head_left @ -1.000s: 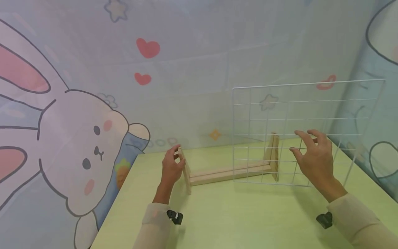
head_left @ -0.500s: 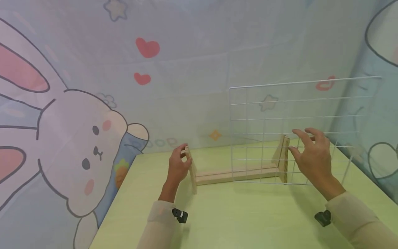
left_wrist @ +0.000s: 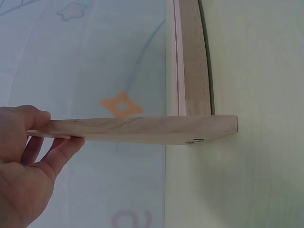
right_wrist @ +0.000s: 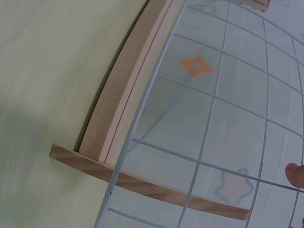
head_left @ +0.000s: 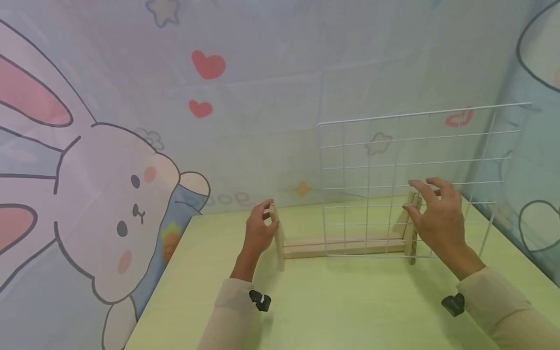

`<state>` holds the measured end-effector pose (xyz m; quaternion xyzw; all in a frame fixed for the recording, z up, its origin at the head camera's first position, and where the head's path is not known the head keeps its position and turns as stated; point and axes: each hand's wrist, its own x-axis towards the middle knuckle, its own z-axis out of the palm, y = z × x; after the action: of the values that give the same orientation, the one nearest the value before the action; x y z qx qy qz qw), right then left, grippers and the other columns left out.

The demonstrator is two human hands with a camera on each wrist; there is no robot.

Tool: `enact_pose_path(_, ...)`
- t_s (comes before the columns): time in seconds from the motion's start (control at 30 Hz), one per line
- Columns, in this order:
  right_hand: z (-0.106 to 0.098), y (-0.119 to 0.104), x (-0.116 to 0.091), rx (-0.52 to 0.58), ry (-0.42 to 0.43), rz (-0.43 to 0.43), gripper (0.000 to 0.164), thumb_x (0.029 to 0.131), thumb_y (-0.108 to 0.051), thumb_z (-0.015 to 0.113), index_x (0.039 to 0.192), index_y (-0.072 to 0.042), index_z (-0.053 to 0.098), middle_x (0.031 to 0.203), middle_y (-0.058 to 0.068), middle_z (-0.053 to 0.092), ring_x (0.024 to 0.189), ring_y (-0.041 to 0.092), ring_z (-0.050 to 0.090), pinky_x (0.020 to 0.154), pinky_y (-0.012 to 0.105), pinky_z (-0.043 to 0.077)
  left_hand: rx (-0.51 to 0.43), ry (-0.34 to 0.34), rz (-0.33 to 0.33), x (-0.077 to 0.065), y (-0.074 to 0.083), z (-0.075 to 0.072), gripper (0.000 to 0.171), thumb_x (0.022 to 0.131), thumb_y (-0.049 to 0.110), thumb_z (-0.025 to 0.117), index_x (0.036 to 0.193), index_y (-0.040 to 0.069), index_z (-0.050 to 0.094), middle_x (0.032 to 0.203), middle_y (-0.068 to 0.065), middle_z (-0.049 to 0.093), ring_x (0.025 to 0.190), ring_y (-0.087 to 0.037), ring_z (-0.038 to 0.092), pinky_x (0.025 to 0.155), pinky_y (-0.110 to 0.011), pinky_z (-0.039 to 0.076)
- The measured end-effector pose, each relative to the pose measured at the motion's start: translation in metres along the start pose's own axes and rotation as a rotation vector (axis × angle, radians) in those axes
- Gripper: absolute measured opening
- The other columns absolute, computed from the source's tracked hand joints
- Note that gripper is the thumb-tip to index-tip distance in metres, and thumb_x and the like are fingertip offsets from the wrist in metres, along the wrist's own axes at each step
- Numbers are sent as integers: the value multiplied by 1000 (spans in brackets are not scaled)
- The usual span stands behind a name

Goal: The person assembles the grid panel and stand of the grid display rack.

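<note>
A wooden stand (head_left: 345,249) with two long rails between slanted end boards stands on the table. My left hand (head_left: 261,231) pinches the top of its left end board (left_wrist: 133,128) between thumb and fingers. Two small screw heads (left_wrist: 194,141) show low on that board in the left wrist view. My right hand (head_left: 442,218) grips a white wire grid panel (head_left: 398,164) by its wires, holding it upright. In the head view the panel overlaps the right part of the stand. Most of the right hand is out of the right wrist view; a fingertip (right_wrist: 295,175) shows at a wire.
The pale yellow-green table (head_left: 341,306) runs back to a cartoon-printed cloth backdrop (head_left: 262,155). Its right edge (head_left: 512,238) lies just past the grid panel. Small black devices (head_left: 260,300) sit on both wrists.
My left hand has slid the wooden stand to the right, so its right end board is now behind the panel near my right hand. The grid panel has shifted slightly left and tilted a little.
</note>
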<state>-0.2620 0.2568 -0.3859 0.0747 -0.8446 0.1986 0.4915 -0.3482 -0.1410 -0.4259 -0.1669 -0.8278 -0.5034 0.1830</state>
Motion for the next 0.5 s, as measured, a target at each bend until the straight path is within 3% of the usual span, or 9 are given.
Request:
enact_pose_path(0.23,1,-1,1,7,-12,9,62,73,-1,88,129,-10,64,132,28,54,99,46,56,64,60,49,-15,-25,-20,-1,1,5,57,91,-1,66,146,6,51,139,-19,56,123,-40,63,90,-47,60)
enact_pose_path(0.5,-1,-3,11,3,13,-45,61,71,2,88,127,-6,64,129,31,54,95,47,58,75,63,47,-6,-32,-11,0,1,6,57,91,0,67,146,7,51,139,-19,56,123,-39,63,90,-46,60)
